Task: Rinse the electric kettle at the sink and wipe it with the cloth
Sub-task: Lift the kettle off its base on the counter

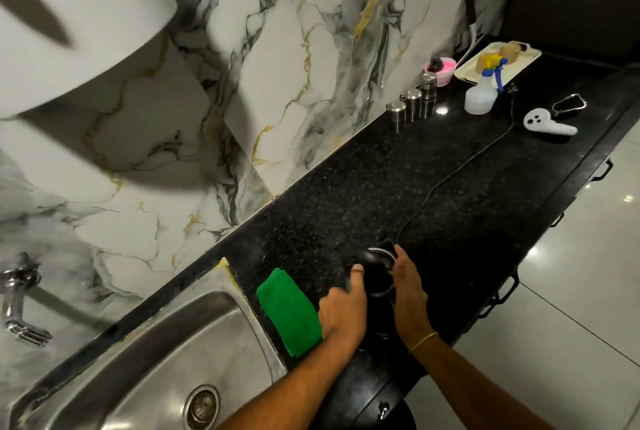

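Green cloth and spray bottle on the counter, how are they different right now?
The green cloth lies flat and folded beside the sink, close to the hands; the spray bottle stands upright far down the counter. The cloth is a solid bright green, while the bottle is a pale see-through white with a blue and yellow trigger. Both rest untouched on the same black counter.
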Available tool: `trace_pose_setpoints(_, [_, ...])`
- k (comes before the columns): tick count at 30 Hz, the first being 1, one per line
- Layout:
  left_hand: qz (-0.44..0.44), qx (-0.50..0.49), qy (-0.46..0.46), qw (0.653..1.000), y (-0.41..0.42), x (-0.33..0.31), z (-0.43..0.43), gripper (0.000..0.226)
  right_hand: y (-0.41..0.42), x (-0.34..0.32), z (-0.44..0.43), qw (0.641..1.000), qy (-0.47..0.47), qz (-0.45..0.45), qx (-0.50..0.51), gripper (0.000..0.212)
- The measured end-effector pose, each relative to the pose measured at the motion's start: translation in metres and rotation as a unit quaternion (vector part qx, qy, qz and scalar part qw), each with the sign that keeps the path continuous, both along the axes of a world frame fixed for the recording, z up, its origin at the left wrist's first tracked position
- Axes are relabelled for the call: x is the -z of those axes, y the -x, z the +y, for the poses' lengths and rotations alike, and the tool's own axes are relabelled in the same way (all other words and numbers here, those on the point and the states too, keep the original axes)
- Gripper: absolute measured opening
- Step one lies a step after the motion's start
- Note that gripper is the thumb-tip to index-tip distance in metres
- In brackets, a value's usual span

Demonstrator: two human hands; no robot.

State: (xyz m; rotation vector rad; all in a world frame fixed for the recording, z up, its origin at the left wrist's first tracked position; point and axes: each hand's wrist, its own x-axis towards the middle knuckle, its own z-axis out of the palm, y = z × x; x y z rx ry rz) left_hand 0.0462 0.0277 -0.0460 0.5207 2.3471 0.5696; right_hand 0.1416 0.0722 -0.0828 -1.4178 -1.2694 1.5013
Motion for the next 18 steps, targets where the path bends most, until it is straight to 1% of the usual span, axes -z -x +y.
trace_pose_setpoints(2, [0.0,-0.054,-0.068,0.996,0.001,0.001,0.0,0.078,0.001,-0.003,0.001,1.0,0.001,-0.018,0.001,0.067])
trace_pose_setpoints(4, [-0.006,-0.067,-0.111,0.992,0.003,0.0,-0.001,0.074,0.0,-0.005,0.0,1.0,0.003,-0.03,0.004,0.066])
trace_pose_setpoints(7, [-0.013,-0.075,-0.153,0.985,0.01,0.0,-0.006,0.056,-0.004,-0.01,-0.003,1.0,-0.007,-0.02,-0.016,0.074])
trace_pose_setpoints(9, [0.01,-0.053,-0.163,0.985,0.016,0.001,-0.015,0.048,-0.006,-0.012,-0.004,0.999,-0.011,0.005,-0.03,0.072])
trace_pose_setpoints(10, [0.024,-0.023,-0.159,0.987,0.02,0.004,-0.019,0.047,-0.007,-0.013,-0.005,0.999,-0.012,0.023,-0.028,0.071])
trace_pose_setpoints(11, [0.059,0.016,-0.152,0.986,0.023,0.006,-0.023,0.044,-0.008,-0.014,-0.005,0.999,-0.014,0.037,-0.022,0.069])
trace_pose_setpoints(12, [0.075,0.035,-0.142,0.986,0.026,0.001,-0.026,0.035,-0.008,-0.015,-0.005,0.999,-0.017,0.043,-0.015,0.067])
trace_pose_setpoints(13, [0.097,0.046,-0.128,0.986,0.031,-0.004,-0.03,0.016,-0.009,-0.016,-0.006,0.999,-0.021,0.043,-0.009,0.065])
trace_pose_setpoints(14, [0.094,0.043,-0.132,0.986,0.036,-0.008,-0.033,0.017,-0.008,-0.018,-0.006,0.999,-0.026,0.043,-0.004,0.061])
trace_pose_setpoints(15, [0.054,0.07,-0.113,0.99,0.042,-0.01,-0.036,0.041,-0.008,-0.019,-0.007,0.999,-0.03,0.044,0.0,0.057])
trace_pose_setpoints(16, [0.028,0.085,-0.108,0.99,0.049,-0.011,-0.04,0.055,-0.006,-0.02,-0.009,0.998,-0.035,0.045,0.002,0.056])
trace_pose_setpoints(17, [0.041,0.096,-0.092,0.99,0.055,-0.015,-0.044,0.059,-0.004,-0.021,-0.011,0.998,-0.04,0.042,0.004,0.058])
trace_pose_setpoints(18, [0.077,0.113,-0.079,0.988,0.063,-0.019,-0.052,0.061,-0.001,-0.022,-0.013,0.998,-0.043,0.035,0.002,0.059])
